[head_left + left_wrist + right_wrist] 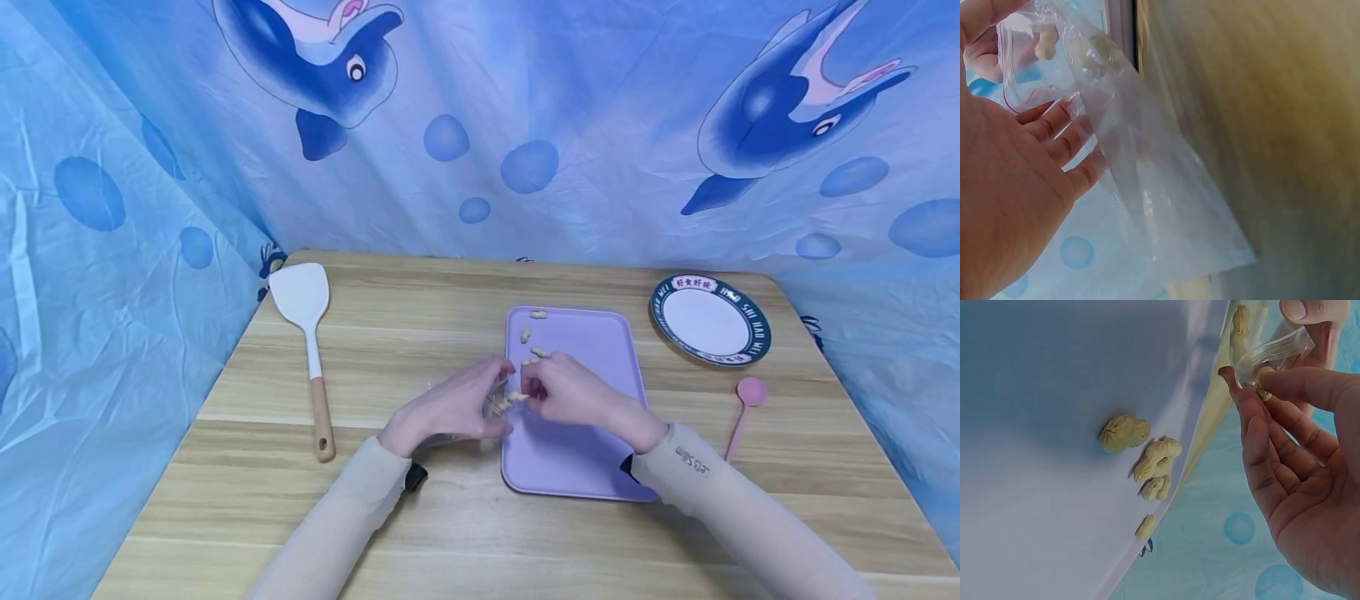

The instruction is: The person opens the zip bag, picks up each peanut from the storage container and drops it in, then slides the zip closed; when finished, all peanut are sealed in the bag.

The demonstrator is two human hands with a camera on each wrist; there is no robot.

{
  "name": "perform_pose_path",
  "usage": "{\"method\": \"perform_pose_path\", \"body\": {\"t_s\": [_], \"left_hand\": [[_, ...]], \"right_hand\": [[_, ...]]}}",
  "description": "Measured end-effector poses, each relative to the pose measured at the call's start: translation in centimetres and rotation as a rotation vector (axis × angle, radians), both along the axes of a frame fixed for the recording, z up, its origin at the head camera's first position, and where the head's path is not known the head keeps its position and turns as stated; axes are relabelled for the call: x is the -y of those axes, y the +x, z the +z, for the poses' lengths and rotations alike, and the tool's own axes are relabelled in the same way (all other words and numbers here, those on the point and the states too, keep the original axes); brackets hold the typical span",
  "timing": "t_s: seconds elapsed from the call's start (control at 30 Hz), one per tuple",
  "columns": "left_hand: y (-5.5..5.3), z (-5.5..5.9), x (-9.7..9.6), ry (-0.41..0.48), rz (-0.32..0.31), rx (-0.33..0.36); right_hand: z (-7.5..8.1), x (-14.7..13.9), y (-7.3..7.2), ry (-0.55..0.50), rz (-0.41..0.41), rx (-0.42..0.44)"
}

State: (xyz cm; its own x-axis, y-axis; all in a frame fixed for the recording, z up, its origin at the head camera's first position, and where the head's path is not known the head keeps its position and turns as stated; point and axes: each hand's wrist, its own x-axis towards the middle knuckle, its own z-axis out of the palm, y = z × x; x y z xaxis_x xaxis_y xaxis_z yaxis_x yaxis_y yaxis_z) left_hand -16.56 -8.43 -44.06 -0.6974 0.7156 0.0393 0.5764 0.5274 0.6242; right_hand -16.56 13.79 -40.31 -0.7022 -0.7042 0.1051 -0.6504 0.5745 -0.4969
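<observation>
My left hand (459, 404) holds a clear zip-lock bag (1147, 187) by its mouth, beside the left edge of a purple tray (588, 454). Through the plastic a peanut (1239, 334) shows, and the bag's lower end hangs loose in the left wrist view. My right hand (566, 393) is over the tray, close to the bag's mouth. Between its thumb and fingers it pinches a peanut (1264, 395), partly hidden by the fingertips. Several unshelled peanuts (1119, 433) lie along the tray's left side, towards its far end.
A white spatula (300, 296) with a wooden handle lies at the left of the wooden table (247, 508). To the right of the tray are a green-rimmed plate (707, 321) and a pink spoon (752, 392), its handle partly behind the right sleeve. A blue dolphin-print curtain (480, 100) surrounds the table.
</observation>
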Motion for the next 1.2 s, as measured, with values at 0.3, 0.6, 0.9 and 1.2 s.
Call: {"method": "perform_pose_path", "body": {"t_s": [0.3, 0.6, 0.9, 1.2], "left_hand": [[0.0, 0.0, 0.0, 0.013, 0.001, 0.003], [0.0, 0.0, 0.0, 0.009, -0.003, -0.018], [0.0, 0.1, -0.1, 0.008, -0.012, -0.040], [0.0, -0.1, -0.1, -0.003, -0.017, -0.042]], "right_hand": [[-0.1, 0.0, -0.1, -0.018, 0.014, -0.014], [-0.6, 0.6, -0.1, -0.009, 0.026, -0.002], [-0.7, 1.5, -0.3, 0.061, 0.032, -0.019], [-1.0, 1.7, -0.5, 0.055, 0.012, 0.029]]}}
